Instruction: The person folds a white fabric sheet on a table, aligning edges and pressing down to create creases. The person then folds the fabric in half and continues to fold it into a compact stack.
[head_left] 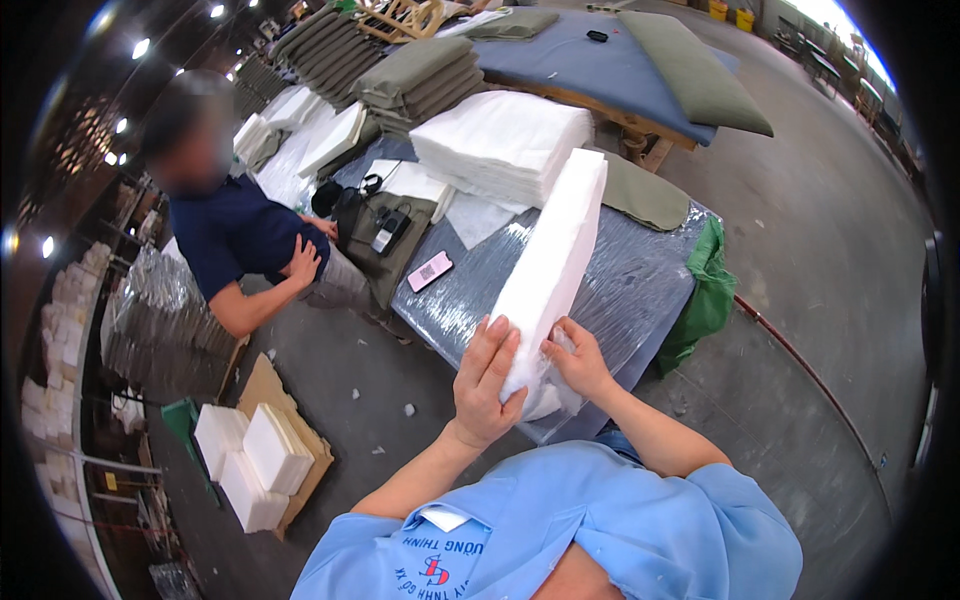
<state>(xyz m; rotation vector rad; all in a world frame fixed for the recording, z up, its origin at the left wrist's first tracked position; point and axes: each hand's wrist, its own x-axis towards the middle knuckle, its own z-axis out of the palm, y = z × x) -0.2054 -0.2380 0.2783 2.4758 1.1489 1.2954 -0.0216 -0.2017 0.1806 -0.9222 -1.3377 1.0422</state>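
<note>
While my forearms rise from below, my left hand (485, 385) and right hand (578, 362) each grip the near end of a long white foam pad (552, 262), tilted over the plastic-wrapped table (640, 285).

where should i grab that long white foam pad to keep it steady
Grip the white foam pad at its near, lower end, one palm on each broad face, as the left hand and right hand do now. It is long and slim and leans away over the plastic-wrapped table, so clamping from both sides low down probably stops it twisting.
</note>
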